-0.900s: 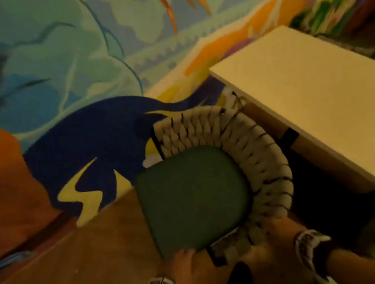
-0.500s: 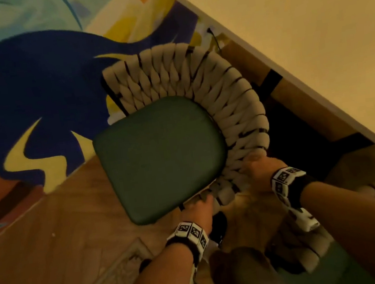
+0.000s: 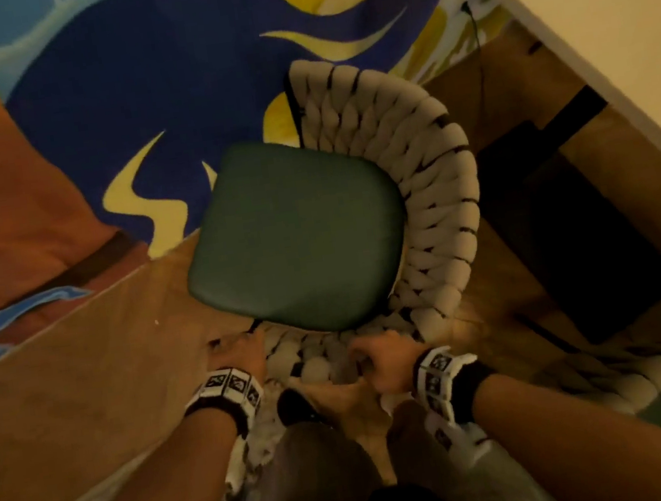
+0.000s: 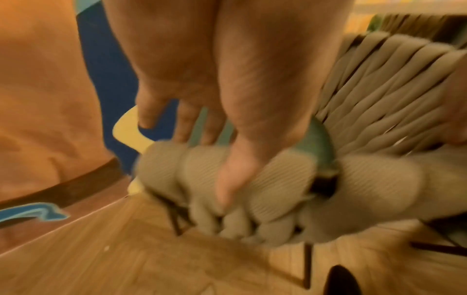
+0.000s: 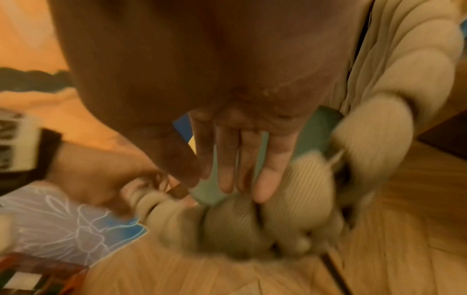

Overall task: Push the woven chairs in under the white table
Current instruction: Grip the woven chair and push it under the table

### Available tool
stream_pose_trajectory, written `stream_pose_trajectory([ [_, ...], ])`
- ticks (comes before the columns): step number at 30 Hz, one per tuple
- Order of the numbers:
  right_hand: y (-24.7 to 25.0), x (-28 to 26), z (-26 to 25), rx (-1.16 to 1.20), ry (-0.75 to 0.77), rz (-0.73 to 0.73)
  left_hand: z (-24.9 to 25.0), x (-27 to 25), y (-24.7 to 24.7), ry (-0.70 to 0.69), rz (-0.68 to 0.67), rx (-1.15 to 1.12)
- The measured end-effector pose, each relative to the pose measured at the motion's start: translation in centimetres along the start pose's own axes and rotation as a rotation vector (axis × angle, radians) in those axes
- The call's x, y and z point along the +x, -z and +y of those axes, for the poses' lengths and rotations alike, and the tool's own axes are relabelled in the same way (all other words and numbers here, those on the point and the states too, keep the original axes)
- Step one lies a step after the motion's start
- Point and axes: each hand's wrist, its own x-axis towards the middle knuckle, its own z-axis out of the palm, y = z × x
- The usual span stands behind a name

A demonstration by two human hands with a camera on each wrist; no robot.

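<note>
1. Counter — the white top runs along the upper right of the head view, its dark underframe and the shadowed floor beneath it showing as the gap the seat must enter. The woven chair stands beside that edge, not yet under it.

2. Woven chair, with its dark green seat cushion, sits on the wooden floor in front of the person. Its curved woven back wraps the side nearest the counter, so the chair seems turned the wrong way. In my judgement it should be swung until the open front of the seat faces the gap, and only then pushed.

3. Second woven chair peeks in at the lower right, close to the right forearm. Worth keeping the first chair's legs clear of it while pivoting.

4. Left hand grips the padded woven rim — in the left wrist view the thumb lies over the front of the roll while the fingers hook behind it.

5. Right hand sits on the same rim further along; the right wrist view shows its fingers fairly straight, pressed against the weave and cushion edge rather than wrapped round. Curling them round would likely give steadier control.
</note>
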Motion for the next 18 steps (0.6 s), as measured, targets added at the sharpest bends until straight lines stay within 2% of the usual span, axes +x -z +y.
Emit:
stream_pose_trajectory([
  [2, 3.2, 0.4, 1.0, -0.058, -0.024, 0.029, 1.9, -0.6, -0.2, -0.044, -0.082, -0.02],
  [5, 10.2, 0.3, 4.9, -0.31, -0.2, 0.189, 7.9, -2.0, -1.9, -0.322, -0.077, -0.102],
  [7, 14.5, 0.2, 7.2, -0.535, -0.267, 0.198, 11.9, -3.2, -2.4, -0.363, -0.115, -0.124],
  [8, 15.9, 0.3, 8.3, -0.646, -0.283, 0.169, 13.3, -3.5, -2.7, -0.326, -0.158, -0.12],
  [9, 16.5, 0.4, 9.0, -0.709, -0.295, 0.149, 14.3, -3.8, -2.4, -0.268, -0.187, -0.127],
  [11, 16.2, 0.8, 10.9, -0.831, -0.304, 0.129, 15.0, -3.7, -1.8, -0.192, -0.149, -0.187],
  [14, 14.8, 0.5, 12.4, -0.963, -0.299, 0.146, 14.4, -3.6, -1.0, -0.228, -0.139, -0.204],
  [18, 12.7, -0.9, 12.4, -0.925, -0.271, 0.195, 12.2, -3.6, -1.0, -0.319, -0.199, -0.08],
])
